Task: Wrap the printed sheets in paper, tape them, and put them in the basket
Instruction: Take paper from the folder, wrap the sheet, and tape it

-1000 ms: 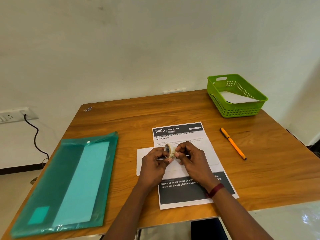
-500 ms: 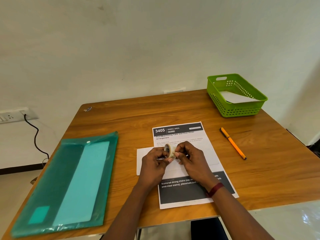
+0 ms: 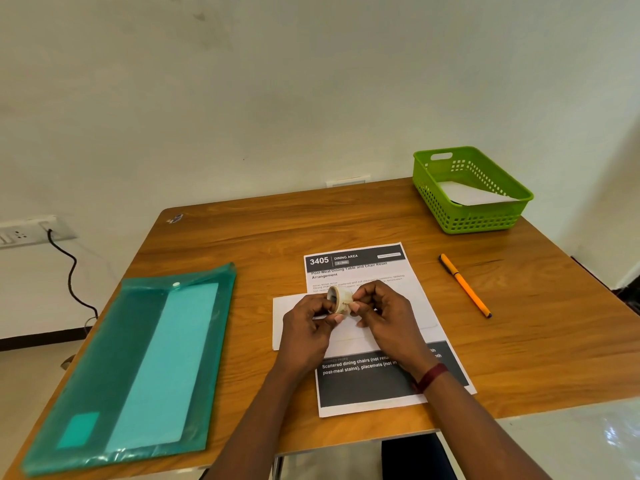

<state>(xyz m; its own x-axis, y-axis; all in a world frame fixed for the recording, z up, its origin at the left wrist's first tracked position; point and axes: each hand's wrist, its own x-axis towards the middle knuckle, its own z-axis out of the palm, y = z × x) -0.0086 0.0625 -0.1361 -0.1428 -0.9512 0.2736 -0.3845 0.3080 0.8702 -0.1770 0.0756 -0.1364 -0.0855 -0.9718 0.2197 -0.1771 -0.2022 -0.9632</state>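
1. The printed sheet (image 3: 358,271), white with a dark header band reading "3405 DINING AREA" and a dark block at its near end, lies flat on the brown wooden worktop (image 3: 277,230), right in front of me.
2. A plain white folded paper (image 3: 289,315) lies across the middle of that sheet. Its left end sticks out past the sheet's edge.
3. Just above this paper I hold a small beige roll of tape (image 3: 339,300) between both hands.
4. My left hand (image 3: 308,329) grips the roll with curled fingers, the thumb at its near side.
5. My right hand (image 3: 386,317) pinches the roll's right edge with thumb and fingertips. A dark red band (image 3: 429,377) sits on that wrist.
6. An orange pen with a dark cap (image 3: 464,285) lies to the right of the sheet, apart from it.
7. The lime-green perforated plastic basket (image 3: 474,220) stands at the far right corner of the worktop and holds a white sheet of paper (image 3: 467,195).
8. A translucent teal plastic envelope folder with a snap button (image 3: 138,358) lies on the left part of the worktop.
9. On the wall to the left, a black cable (image 3: 71,275) hangs from a white socket panel (image 3: 24,232).
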